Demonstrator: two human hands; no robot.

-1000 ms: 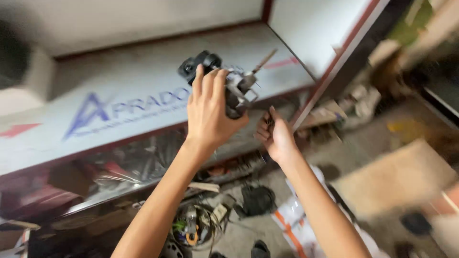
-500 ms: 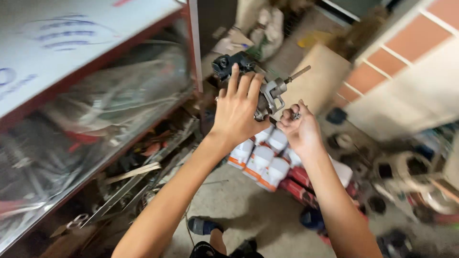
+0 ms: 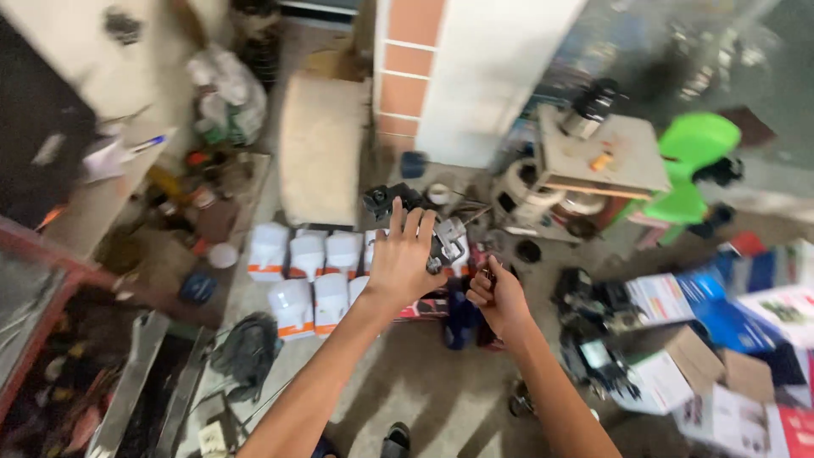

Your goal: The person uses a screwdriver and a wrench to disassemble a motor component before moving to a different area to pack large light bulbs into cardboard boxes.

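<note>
Head cam: left hand point(image 3: 405, 267) grips a black-and-metal mechanical part point(image 3: 424, 225) mid-air, right hand point(image 3: 496, 297) clenched on something small, unclear what. One-handed hold looks marginal; a slip drops it onto the white jugs point(image 3: 307, 276).

The left hand point(image 3: 405, 263) hides most of the metal part point(image 3: 447, 242), possibly a motor.

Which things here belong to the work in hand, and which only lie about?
In hand:
left hand
right hand
black-and-metal part

Lying about:
white jugs
green chair
cardboard boxes
small table
</note>
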